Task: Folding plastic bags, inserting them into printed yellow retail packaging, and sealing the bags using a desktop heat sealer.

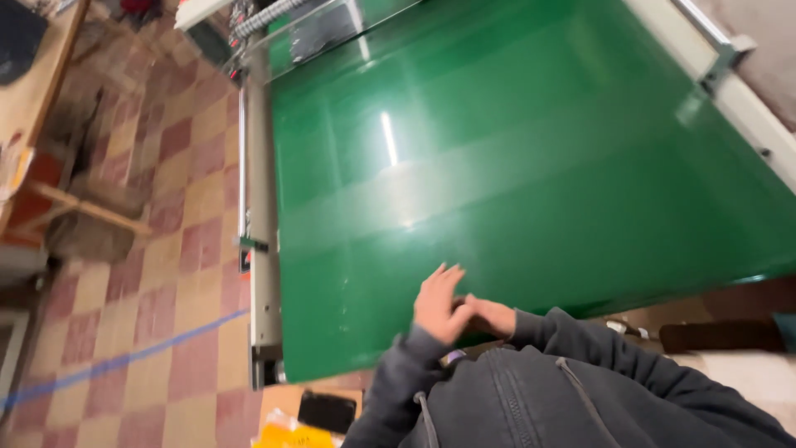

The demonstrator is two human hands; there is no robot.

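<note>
My left hand (439, 303) is held over the near edge of a wide glossy green conveyor belt (514, 166), its fingers stretched out and slightly apart, with nothing in it. My right hand (495, 315) sits just beside and partly under it, and the two touch at the palms. The right hand's fingers are mostly hidden by the left hand. Both arms wear dark grey hooded-top sleeves (564, 390) that fill the lower right of the view.
A grey metal side rail (264, 249) runs along the belt's left edge. Left of it lies a checkered tiled floor (166, 249) with a blue tape line (124, 358). A wooden table (33, 91) stands far left. A black flat device (327, 410) lies on cardboard below the belt.
</note>
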